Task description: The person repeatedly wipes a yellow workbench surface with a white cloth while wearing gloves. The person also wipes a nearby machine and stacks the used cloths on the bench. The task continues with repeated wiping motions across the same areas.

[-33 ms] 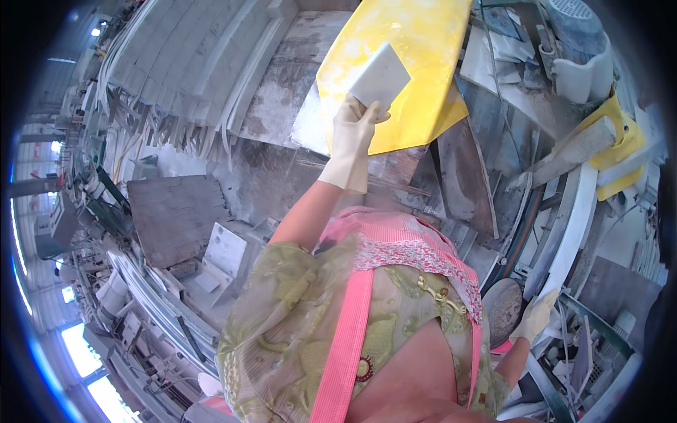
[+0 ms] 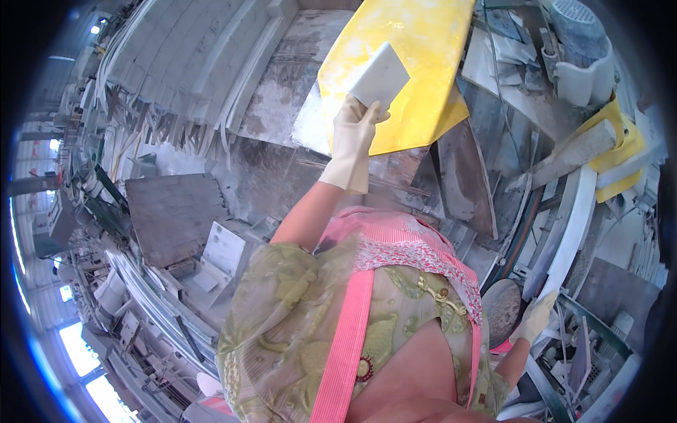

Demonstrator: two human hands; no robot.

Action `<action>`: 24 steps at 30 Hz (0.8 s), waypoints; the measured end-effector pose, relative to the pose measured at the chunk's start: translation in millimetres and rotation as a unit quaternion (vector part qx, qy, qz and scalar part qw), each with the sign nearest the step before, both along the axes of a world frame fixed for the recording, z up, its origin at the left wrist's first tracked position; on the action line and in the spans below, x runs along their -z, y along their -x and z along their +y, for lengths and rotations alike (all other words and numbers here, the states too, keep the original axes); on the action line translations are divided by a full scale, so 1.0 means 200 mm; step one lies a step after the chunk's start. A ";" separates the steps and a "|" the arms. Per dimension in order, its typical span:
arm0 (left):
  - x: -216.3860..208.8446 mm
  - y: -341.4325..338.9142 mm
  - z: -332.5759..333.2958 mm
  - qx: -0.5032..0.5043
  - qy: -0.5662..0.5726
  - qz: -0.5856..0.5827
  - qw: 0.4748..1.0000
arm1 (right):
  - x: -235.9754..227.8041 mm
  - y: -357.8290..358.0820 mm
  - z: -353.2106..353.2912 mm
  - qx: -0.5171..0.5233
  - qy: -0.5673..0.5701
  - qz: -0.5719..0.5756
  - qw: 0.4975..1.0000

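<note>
White tile [image 2: 381, 76] at 12 o'clock, over yellow sheet [image 2: 430, 56]; left hand [image 2: 355, 127] fingers clamped on its near corner. Right hand [image 2: 534, 321] at 4 o'clock; cannot tell finger state.

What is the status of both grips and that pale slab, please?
Left grip on pale slab, lower edge. Right grip low at right, contents unclear. Yellow sheet behind slab, contact unclear; nothing obviously blocking.

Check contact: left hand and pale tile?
Touching. The head view shows the left hand, gloved, with its fingers closed on the near end of the pale tile.
</note>
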State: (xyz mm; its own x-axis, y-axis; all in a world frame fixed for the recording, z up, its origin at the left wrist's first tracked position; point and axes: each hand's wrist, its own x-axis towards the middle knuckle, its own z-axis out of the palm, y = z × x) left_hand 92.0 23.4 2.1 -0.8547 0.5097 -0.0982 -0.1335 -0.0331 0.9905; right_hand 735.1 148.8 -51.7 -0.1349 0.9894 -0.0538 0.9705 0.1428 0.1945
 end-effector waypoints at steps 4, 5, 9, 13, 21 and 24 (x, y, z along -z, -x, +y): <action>0.07 0.08 -0.07 -0.030 0.004 0.018 0.999 | -0.11 0.02 0.04 0.127 0.049 0.090 0.987; 0.08 0.10 -0.08 -0.050 -0.009 0.007 0.999 | -0.14 0.03 0.07 0.098 0.057 0.032 0.993; 0.10 0.17 -0.14 -0.084 -0.063 -0.050 0.993 | -0.22 0.13 0.13 0.044 0.021 -0.019 0.999; 0.11 0.23 -0.20 -0.102 -0.063 -0.084 0.989 | -0.36 0.48 0.16 0.193 0.060 0.323 0.925; 0.16 0.35 -0.31 -0.110 -0.026 -0.095 0.989 | -0.51 1.76 0.09 0.057 0.128 0.596 0.791; 0.18 0.39 -0.39 -0.159 -0.013 -0.056 0.986 | -0.47 2.17 0.07 -0.030 0.194 0.588 0.785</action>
State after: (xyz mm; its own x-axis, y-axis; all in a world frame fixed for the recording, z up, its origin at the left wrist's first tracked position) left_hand 13.3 -55.6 -33.1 -0.9563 0.2208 -0.1916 -0.2210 -0.1171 0.9682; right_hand 301.2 162.0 42.8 -0.3630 0.9192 -0.1528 0.4353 0.0223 -0.9000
